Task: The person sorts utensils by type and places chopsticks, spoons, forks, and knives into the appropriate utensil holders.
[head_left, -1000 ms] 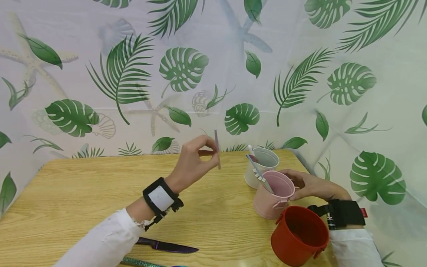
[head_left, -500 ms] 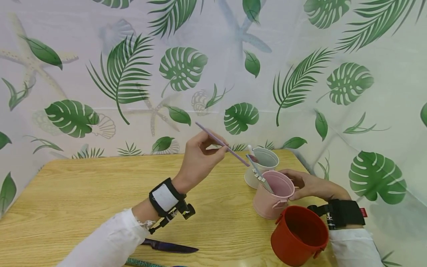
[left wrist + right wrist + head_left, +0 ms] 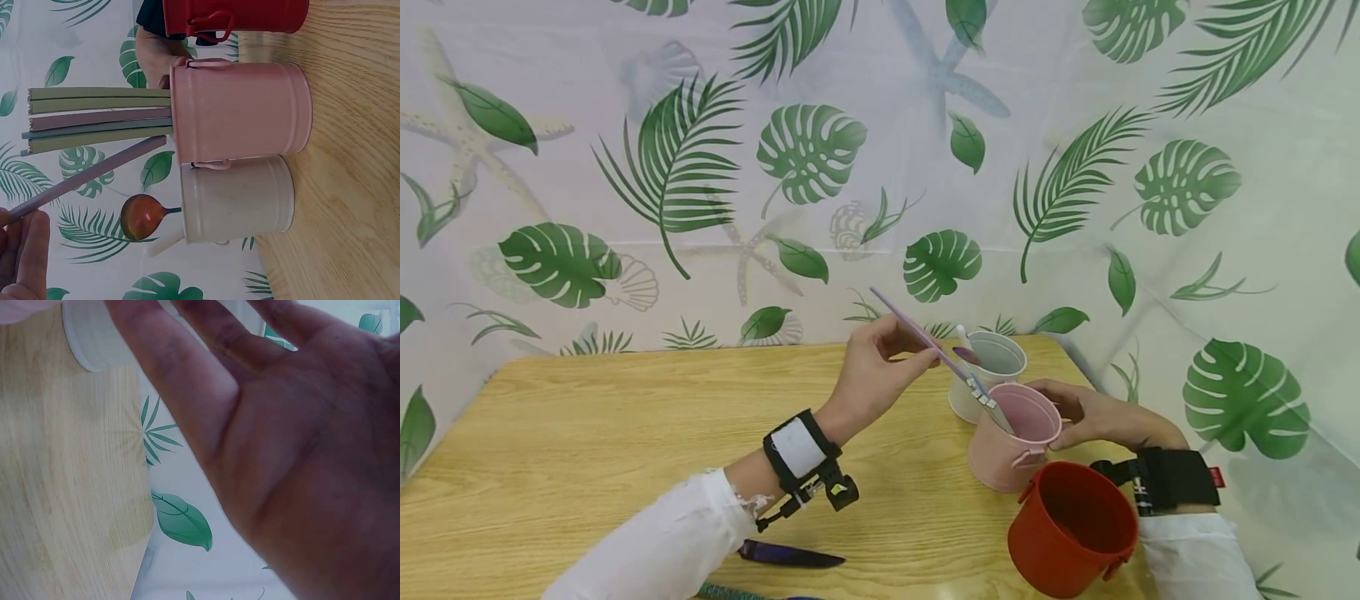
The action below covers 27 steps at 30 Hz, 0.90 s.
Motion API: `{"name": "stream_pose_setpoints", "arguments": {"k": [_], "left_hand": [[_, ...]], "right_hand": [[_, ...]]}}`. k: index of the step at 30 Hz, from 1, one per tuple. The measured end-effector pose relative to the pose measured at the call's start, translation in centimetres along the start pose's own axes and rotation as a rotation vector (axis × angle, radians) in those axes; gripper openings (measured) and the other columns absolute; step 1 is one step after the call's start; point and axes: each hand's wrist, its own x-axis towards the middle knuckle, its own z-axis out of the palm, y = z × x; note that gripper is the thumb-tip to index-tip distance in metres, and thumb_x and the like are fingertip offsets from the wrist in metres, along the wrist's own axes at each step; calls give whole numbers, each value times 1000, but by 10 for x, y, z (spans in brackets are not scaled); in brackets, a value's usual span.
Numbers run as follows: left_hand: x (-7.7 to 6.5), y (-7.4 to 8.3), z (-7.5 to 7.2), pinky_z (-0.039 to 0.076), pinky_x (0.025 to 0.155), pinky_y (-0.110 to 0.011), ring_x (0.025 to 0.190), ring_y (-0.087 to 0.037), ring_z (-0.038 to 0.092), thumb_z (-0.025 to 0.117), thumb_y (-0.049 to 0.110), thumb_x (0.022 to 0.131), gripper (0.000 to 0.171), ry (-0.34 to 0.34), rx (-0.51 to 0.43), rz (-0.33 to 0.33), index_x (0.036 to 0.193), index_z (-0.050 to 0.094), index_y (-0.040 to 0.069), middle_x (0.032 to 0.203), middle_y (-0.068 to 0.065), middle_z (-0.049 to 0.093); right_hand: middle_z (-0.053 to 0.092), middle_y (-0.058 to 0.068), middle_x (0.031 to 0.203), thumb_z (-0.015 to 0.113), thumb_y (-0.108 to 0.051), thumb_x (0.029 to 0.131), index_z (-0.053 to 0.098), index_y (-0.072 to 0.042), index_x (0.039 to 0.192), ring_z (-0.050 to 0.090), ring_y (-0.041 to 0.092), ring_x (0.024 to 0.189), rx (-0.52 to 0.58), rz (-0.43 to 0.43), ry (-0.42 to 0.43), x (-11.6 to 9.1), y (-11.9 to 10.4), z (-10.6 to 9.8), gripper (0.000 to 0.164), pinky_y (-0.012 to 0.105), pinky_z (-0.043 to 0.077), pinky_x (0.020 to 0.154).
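Note:
My left hand (image 3: pixel 880 379) pinches a thin purple stick (image 3: pixel 910 327) between thumb and fingers. The stick slants down to the right, its lower end close to the rim of the pink bucket (image 3: pixel 244 112). Several slim green, purple and blue sticks (image 3: pixel 100 100) stand in that bucket, pale ends up. With thumb and fingers at its right side, my right hand (image 3: pixel 1108 417) holds the pink bucket near the rim. In the right wrist view, the palm and extended fingers of the right hand (image 3: pixel 281 444) fill much of the frame.
Behind the pink bucket stands a white bucket (image 3: pixel 237 200) holding a shiny copper-coloured spoon (image 3: pixel 142 217) and a white handle (image 3: pixel 165 244). A red bucket (image 3: pixel 1071 542) is nearest me at right. A dark knife (image 3: pixel 793 555) and a glittery green handle (image 3: pixel 730 592) lie at the front.
My left hand has moved right toward the pink bucket, and the purple stick has turned from near upright to slanting, its lower end now by the rim. The right hand has stayed put.

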Motion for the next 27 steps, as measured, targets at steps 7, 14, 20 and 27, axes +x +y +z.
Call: {"name": "stream_pose_setpoints", "arguments": {"k": [7, 14, 20, 27], "left_hand": [[-3, -7, 9, 62, 83, -34, 92, -15, 73, 75, -4, 91, 12, -56, 84, -12, 102, 71, -3, 99, -17, 73], [-3, -16, 17, 61, 85, -32, 97, -18, 74, 75, -2, 92, 16, -165, 113, 22, 108, 75, -3, 111, -16, 75], [-4, -19, 20, 60, 83, -26, 98, -15, 74, 74, -2, 93, 11, -212, 188, -30, 103, 79, -1, 115, -15, 75], [-7, -22, 20, 60, 78, -22, 92, -9, 74, 72, 2, 96, 17, -251, 248, -132, 112, 78, 1, 108, -9, 78]], "right_hand": [[44, 23, 154, 75, -8, 90, 36, -5, 156, 53, 12, 133, 2, -1, 4, 0, -1, 1, 77, 28, 49, 105], [45, 22, 153, 74, -7, 91, 36, -4, 156, 53, 15, 134, 8, -16, 1, 0, -4, 3, 76, 30, 50, 105], [44, 23, 153, 74, -8, 91, 34, -3, 156, 52, 15, 134, 12, -14, -1, 0, -6, 4, 77, 31, 50, 105], [44, 22, 154, 74, -10, 90, 34, -4, 157, 51, 13, 135, 11, -8, -1, -1, -8, 5, 78, 29, 49, 106]]}}
